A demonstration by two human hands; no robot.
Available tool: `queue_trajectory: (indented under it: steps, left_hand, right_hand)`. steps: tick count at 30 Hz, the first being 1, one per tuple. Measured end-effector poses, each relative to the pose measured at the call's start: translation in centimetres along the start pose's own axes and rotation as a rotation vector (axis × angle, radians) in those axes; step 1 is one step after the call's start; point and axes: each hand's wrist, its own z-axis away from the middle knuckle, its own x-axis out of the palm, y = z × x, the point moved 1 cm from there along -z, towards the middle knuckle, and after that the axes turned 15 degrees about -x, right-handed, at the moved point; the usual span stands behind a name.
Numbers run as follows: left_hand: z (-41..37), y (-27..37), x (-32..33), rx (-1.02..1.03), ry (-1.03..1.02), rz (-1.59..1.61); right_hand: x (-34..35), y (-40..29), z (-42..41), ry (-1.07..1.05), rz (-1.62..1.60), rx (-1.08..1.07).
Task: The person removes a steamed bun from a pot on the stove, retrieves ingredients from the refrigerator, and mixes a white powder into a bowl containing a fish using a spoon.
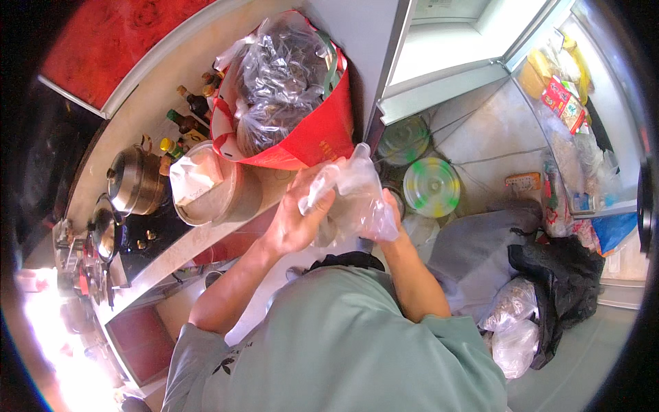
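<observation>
A clear plastic bag (355, 201), crumpled and see-through, is held in front of my body. My left hand (301, 213) grips its left side, with plastic bunched over the thumb and fingers. On the other side, my right hand (390, 219) holds the bag's edge, partly covered by the film. Whatever the bag may contain is too blurred to tell. Just beyond my left hand, a red shopping bag (314, 141) stands on the counter (206, 234). It is filled with clear plastic bags (280, 67) of dark contents.
A round tub (242, 190) with a paper packet (195, 177) on it, bottles (195, 103) and a steel pot (136, 177) line the counter. An open refrigerator door (576, 170) holds packets. Below are round green-and-yellow containers (431, 188) and a black bag (561, 288).
</observation>
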Motion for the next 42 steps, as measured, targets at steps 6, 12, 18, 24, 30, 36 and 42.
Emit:
queue_trajectory:
  steps: [6, 12, 18, 24, 30, 36, 42]
  left_hand:
    - [0.1, 0.7, -1.2, 0.017, 0.009, -0.107]
    - [1.1, -0.4, -0.4, -0.247, -0.022, 0.118]
    - [-0.6, -1.9, 0.0, -0.436, 0.124, 0.507]
    - [-3.6, -2.5, 0.8, -0.437, 0.123, 0.926]
    - [-4.7, -0.6, 0.8, -0.531, 0.351, 1.005]
    - [-4.2, 0.8, 0.3, -0.482, 0.334, 1.06]
    - [-2.6, 4.0, -1.5, -0.264, 0.156, 1.0]
  right_hand:
    - [0.2, -1.7, -2.9, -0.117, 0.227, 0.13]
    - [1.4, -2.4, -3.0, -0.163, 0.721, 0.125]
    - [2.7, -3.6, -3.9, -0.051, 0.764, 0.176]
    - [3.2, -4.1, -5.2, 0.101, 0.623, 0.124]
    - [2.9, -2.6, -2.0, -0.013, 0.175, -0.109]
    - [5.7, -0.5, -1.8, -0.075, 0.668, -0.252]
    - [8.2, -2.1, -3.5, 0.236, 0.587, -0.294]
